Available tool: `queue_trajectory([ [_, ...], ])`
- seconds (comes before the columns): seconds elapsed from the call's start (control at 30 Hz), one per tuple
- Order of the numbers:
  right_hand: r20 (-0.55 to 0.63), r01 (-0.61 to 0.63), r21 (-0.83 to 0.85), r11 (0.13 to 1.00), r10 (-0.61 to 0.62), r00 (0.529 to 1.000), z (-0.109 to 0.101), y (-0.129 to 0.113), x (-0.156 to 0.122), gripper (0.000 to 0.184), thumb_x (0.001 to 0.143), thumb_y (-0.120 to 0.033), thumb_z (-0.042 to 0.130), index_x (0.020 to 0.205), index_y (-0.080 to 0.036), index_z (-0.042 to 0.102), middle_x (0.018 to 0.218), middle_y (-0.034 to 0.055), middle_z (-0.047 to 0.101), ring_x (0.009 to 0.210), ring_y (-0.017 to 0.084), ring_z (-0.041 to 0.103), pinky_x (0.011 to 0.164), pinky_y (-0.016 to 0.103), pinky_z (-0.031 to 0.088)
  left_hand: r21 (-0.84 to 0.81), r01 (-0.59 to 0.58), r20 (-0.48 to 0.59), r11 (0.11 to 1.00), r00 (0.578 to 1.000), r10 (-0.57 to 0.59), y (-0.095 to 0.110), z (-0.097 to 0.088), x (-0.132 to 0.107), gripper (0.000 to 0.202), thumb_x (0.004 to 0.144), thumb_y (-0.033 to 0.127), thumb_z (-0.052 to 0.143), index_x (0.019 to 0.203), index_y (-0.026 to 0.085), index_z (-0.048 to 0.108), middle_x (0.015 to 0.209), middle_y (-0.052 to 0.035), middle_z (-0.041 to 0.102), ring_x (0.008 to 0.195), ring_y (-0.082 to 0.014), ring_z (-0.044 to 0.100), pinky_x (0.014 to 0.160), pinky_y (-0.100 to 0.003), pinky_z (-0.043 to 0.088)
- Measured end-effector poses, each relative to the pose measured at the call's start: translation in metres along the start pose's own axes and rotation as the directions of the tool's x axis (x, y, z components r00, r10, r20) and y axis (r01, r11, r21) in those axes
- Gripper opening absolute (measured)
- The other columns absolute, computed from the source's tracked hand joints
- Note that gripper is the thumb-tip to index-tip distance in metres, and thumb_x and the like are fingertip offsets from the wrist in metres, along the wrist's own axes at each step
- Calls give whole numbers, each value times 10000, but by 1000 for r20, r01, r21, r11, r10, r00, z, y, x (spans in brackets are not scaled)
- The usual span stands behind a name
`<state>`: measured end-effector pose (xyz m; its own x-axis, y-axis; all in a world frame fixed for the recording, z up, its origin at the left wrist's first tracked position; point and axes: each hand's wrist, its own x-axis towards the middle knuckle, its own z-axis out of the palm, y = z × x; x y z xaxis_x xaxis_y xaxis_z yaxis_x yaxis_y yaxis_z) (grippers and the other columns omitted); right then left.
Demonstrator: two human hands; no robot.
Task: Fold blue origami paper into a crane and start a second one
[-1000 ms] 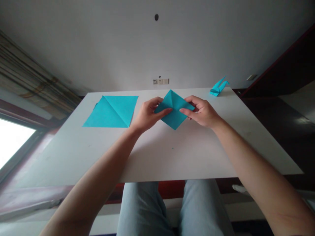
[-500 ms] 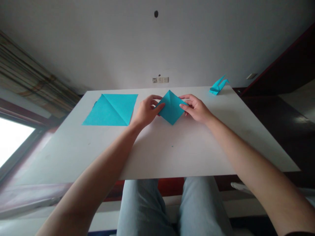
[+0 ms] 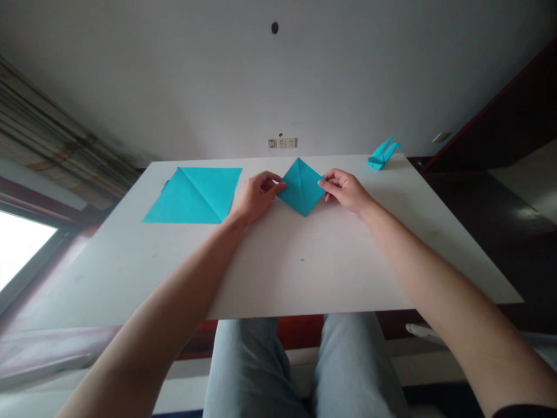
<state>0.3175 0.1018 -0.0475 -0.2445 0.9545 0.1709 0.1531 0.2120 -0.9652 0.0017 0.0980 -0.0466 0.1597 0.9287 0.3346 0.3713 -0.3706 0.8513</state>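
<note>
A small folded teal paper square [image 3: 300, 187] lies as a diamond on the white table [image 3: 304, 261], a crease running down its middle. My left hand [image 3: 256, 196] pinches its left corner with curled fingers. My right hand [image 3: 344, 190] pinches its right corner the same way. Both hands rest on the tabletop on either side of the paper.
A larger teal sheet [image 3: 194, 195] with a diagonal crease lies flat at the table's far left. A finished teal paper figure [image 3: 382, 154] stands at the far right corner. A wall with sockets [image 3: 282, 143] rises behind; my knees [image 3: 304, 366] are under the near edge.
The folded paper has come down from slightly raised to flat on the table. Both hands moved outward from its middle to its left and right corners.
</note>
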Motion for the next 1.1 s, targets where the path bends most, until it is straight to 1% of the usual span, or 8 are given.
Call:
queue_trajectory([
  [0.1, -3, 9, 0, 1000, -9, 1000, 0, 1, 1, 885, 704, -1037, 1025, 993, -287, 655, 756, -55, 714, 611, 148, 645, 612, 301, 510, 41, 11, 14, 999, 1000, -11, 6, -3, -1, 238, 947, 433, 950, 1015, 225, 855, 799, 5, 755, 749, -169, 627, 717, -306, 474],
  [0.2, 9, 20, -9, 1000, -19, 1000, -2, 2, 3, 891, 704, -1054, 1009, 976, -290, 640, 712, -72, 674, 551, 128, 570, 555, 291, 433, 67, 38, 38, 997, 998, -40, 9, -5, -2, 234, 939, 406, 941, 901, 216, 811, 791, -1, 739, 747, -167, 602, 716, -308, 460],
  [0.3, 31, 24, -20, 1000, -23, 999, -5, 2, 4, 874, 711, -1040, 1019, 962, -291, 644, 676, -81, 643, 513, 113, 484, 514, 288, 339, 76, 66, 49, 995, 996, -70, 9, -7, -1, 289, 950, 438, 943, 866, 219, 774, 777, 0, 720, 732, -168, 577, 695, -309, 435],
  [0.37, 38, 24, -22, 999, -23, 999, -7, 2, 4, 868, 713, -1030, 1028, 957, -289, 648, 672, -79, 641, 520, 113, 488, 518, 286, 326, 75, 80, 54, 994, 995, -84, 8, -7, 0, 326, 956, 470, 953, 864, 221, 765, 778, 1, 717, 726, -167, 570, 686, -309, 423],
  [0.5, 42, 16, -17, 1000, -15, 999, -10, 3, 5, 864, 716, -1019, 1035, 982, -281, 674, 682, -73, 656, 553, 124, 555, 553, 283, 395, 57, 97, 61, 994, 993, -100, 5, -9, 1, 323, 1000, 507, 925, 918, 216, 810, 798, -13, 752, 733, -171, 597, 691, -312, 425],
  [0.67, 39, 5, 6, 1000, -5, 999, -11, 4, 7, 866, 744, -1007, 1031, 1107, -284, 720, 736, -71, 696, 578, 139, 616, 579, 290, 475, 10, 93, 74, 996, 993, -93, 2, -10, 3, 243, 1072, 445, 829, 1052, 205, 857, 897, -45, 848, 778, -183, 692, 782, -316, 544],
  [0.83, 40, -10, 24, 1000, 9, 999, -12, 4, 6, 883, 742, -988, 1047, 1167, -281, 734, 776, -59, 731, 596, 143, 639, 584, 291, 500, -4, 88, 69, 996, 994, -88, 2, -8, 3, 218, 1080, 422, 819, 1072, 207, 853, 912, -44, 864, 782, -186, 706, 794, -314, 570],
  [1.1, 47, -23, 43, 999, 21, 999, -14, 3, 5, 765, 829, -877, 1070, 1177, -289, 727, 749, -64, 722, 608, 147, 637, 596, 286, 526, 1, 86, 65, 996, 994, -86, 3, -5, 3, 203, 1095, 406, 811, 1044, 211, 839, 919, -42, 872, 768, -181, 703, 771, -305, 562],
])
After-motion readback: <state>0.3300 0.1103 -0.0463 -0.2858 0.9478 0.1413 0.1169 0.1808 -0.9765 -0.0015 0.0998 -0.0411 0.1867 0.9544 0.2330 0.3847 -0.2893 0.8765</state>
